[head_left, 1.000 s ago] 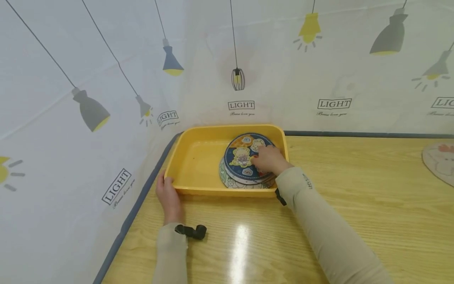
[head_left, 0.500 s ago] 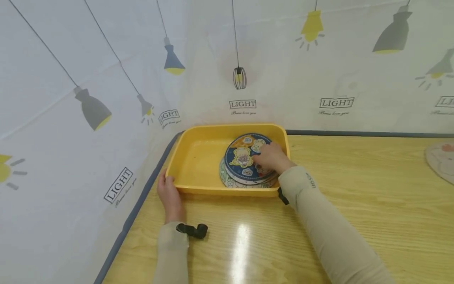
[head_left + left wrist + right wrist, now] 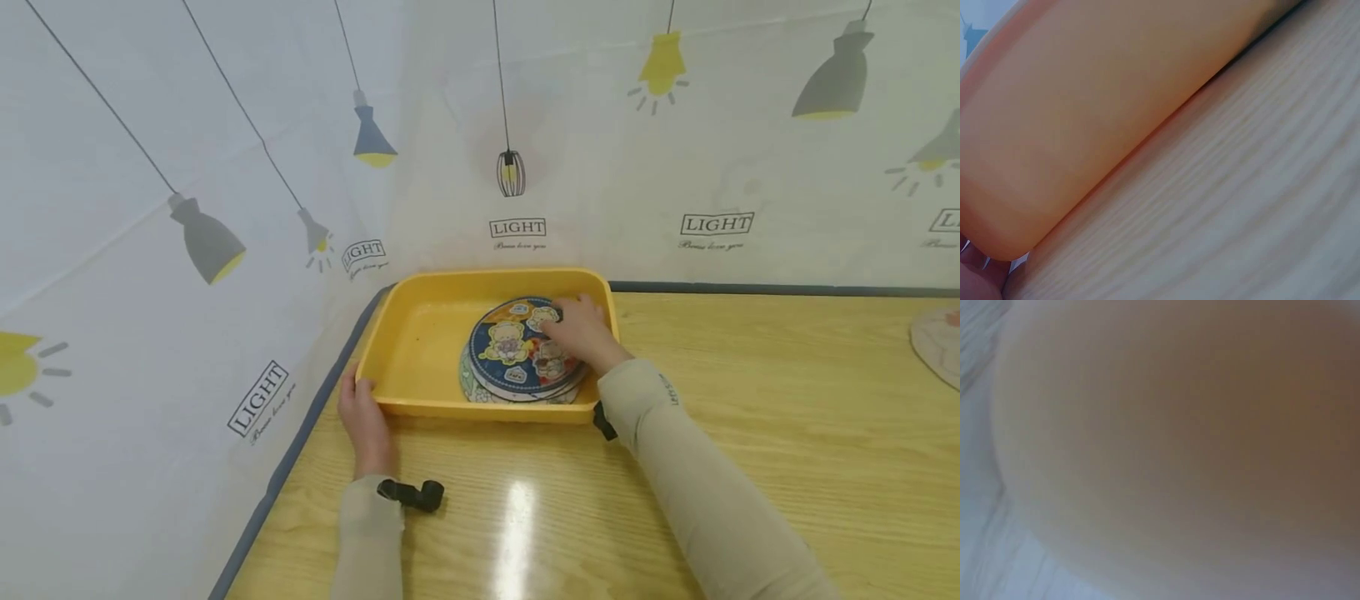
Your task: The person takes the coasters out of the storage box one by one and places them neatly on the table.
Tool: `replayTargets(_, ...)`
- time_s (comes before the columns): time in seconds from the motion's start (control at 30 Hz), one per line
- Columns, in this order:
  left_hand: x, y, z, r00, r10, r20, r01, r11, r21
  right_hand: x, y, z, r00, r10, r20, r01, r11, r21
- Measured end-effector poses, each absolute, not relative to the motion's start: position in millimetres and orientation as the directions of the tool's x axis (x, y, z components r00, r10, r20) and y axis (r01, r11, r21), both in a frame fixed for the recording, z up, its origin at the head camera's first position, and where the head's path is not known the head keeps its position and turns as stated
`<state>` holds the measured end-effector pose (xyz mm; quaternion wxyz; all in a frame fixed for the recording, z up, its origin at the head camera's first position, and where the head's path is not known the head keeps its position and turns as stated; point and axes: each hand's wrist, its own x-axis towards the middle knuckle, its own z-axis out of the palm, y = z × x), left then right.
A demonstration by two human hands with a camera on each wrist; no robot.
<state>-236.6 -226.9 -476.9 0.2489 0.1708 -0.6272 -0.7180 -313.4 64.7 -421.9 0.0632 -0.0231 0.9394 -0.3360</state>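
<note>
In the head view, a yellow plastic tray (image 3: 408, 350) stands on the wooden table. My left hand (image 3: 367, 425) grips its front left corner, thumb at the rim and fingers along the outer side. The left wrist view shows the tray's outer wall (image 3: 1085, 119) close up, with part of the hand at the lower corner. A stack of round printed discs lies in the tray's right half. On top is a dark blue disc (image 3: 504, 346) with cartoon bears; a green patterned disc (image 3: 474, 390) shows beneath. My right hand (image 3: 585, 329) rests over the stack's right edge, fingers spread.
Another pale round piece (image 3: 937, 343) with a cartoon print lies at the table's right side. A white curtain (image 3: 622, 208) printed with lamps closes off the back and left. Bare wooden table (image 3: 750, 392) stretches right of the tray. The right wrist view is mostly blurred.
My right hand has shifted slightly up and right across the stack, uncovering more of the top disc's red part. The stack sits a little further left. My left hand stays at the tray corner.
</note>
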Motion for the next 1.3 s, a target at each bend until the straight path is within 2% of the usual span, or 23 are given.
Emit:
replayTargets(0.27,-233.9,-227.1,-475.8,-0.827,-0.559,0.061,0.127,-0.08,0.989,-315.1,66.9,-421.2,-0.991,-0.038,-0.13,0.074,0.654,-0.753)
replayTargets(0.57,-235.7,-227.6,-478.6,-0.809,-0.586,0.051,0.13,-0.093,0.987,-314.1,64.5,-421.7,-0.987,-0.033,-0.157,0.101,0.635,-0.766)
replayTargets(0.87,-235.4,-227.5,-478.2,-0.813,-0.581,0.041,0.118,-0.095,0.988,-314.9,64.5,-424.2,-0.989,-0.048,-0.143,0.081,0.628,-0.774)
replayTargets(1.1,-236.5,-228.2,-478.3,-0.817,-0.575,0.045,0.12,-0.094,0.988,-314.7,65.3,-423.3,-0.991,-0.111,-0.073,-0.015,0.643,-0.766)
replayTargets(1.3,-235.8,-228.2,-478.9,-0.817,-0.574,0.05,0.127,-0.094,0.987,-312.3,64.5,-424.6,-0.991,-0.119,-0.063,-0.031,0.657,-0.753)
